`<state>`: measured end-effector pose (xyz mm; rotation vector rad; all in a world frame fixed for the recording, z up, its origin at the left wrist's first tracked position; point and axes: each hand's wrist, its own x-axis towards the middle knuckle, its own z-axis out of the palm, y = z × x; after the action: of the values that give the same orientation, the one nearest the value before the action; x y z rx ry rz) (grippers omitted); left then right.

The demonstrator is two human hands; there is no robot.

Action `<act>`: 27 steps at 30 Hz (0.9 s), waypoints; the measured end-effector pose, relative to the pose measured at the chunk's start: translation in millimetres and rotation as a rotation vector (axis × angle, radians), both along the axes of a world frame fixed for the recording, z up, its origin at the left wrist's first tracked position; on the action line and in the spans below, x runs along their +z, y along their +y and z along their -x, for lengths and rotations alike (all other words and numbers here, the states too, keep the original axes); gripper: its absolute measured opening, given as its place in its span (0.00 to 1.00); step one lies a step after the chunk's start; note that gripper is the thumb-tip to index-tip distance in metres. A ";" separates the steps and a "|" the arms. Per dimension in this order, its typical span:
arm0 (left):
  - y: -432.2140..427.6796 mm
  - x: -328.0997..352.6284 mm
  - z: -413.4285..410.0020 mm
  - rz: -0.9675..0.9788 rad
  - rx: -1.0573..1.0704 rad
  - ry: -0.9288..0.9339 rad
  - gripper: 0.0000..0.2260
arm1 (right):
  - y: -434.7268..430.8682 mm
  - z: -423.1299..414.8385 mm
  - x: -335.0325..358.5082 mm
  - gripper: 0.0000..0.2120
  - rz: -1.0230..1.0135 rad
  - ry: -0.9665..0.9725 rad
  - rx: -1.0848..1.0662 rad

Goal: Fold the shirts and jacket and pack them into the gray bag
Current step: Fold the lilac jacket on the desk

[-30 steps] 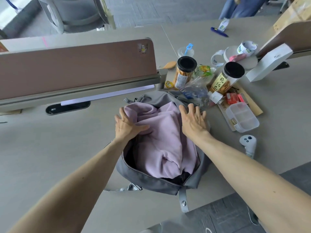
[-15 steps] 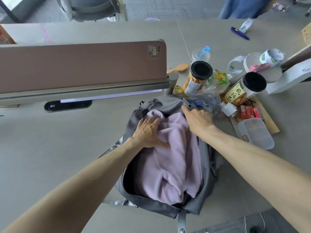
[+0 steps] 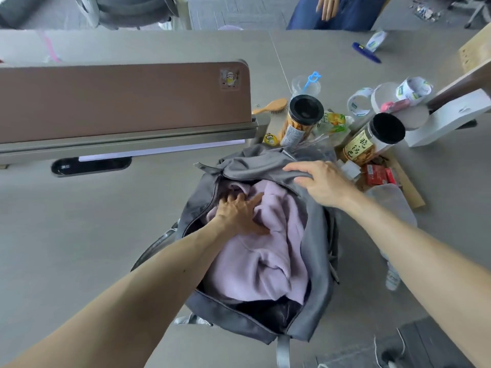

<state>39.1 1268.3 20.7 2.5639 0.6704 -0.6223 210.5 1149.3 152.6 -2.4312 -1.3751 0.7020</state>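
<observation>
The gray bag lies open on the desk in front of me. A lilac garment fills most of its opening, with dark fabric showing under it at the near end. My left hand presses flat on the lilac garment at the far left of the opening. My right hand grips the bag's gray top flap at the far right edge and holds it over the garment. No other shirts are in sight.
A brown desk divider runs along the back left. Two black-lidded snack jars, a hairbrush, tape rolls, a red packet and a clear plastic box crowd the desk right of the bag. A person in blue stands beyond the desk.
My left hand pushed the lilac garment deeper into the bag. My right hand left the garment, took hold of the gray flap and pulled it over the far end.
</observation>
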 end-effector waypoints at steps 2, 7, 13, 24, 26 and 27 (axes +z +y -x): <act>-1.5 4.2 4.2 0.000 0.026 -0.057 0.48 | -11.2 14.3 -5.8 0.18 0.033 -0.013 -0.019; -15.1 11.6 59.4 0.072 0.045 -0.489 0.44 | -49.0 65.5 -10.2 0.31 0.126 -0.189 -0.094; -18.1 37.3 118.4 0.453 -0.146 -0.545 0.35 | -121.6 133.3 -16.7 0.32 0.097 -0.410 -0.151; -99.8 14.3 76.0 -0.009 -0.298 -0.142 0.38 | -158.7 148.7 -48.3 0.10 0.036 -0.290 -0.534; -108.0 7.3 63.5 -0.061 -0.279 -0.141 0.37 | -164.9 143.6 -47.0 0.15 -0.073 -0.248 -0.597; -109.9 5.4 58.0 -0.077 -0.277 -0.142 0.36 | -168.3 140.8 -48.8 0.16 -0.099 -0.240 -0.621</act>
<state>-18.9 1158.4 26.2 2.7662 0.2992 -0.5020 69.8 981.0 103.9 -2.7001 -0.6175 0.1891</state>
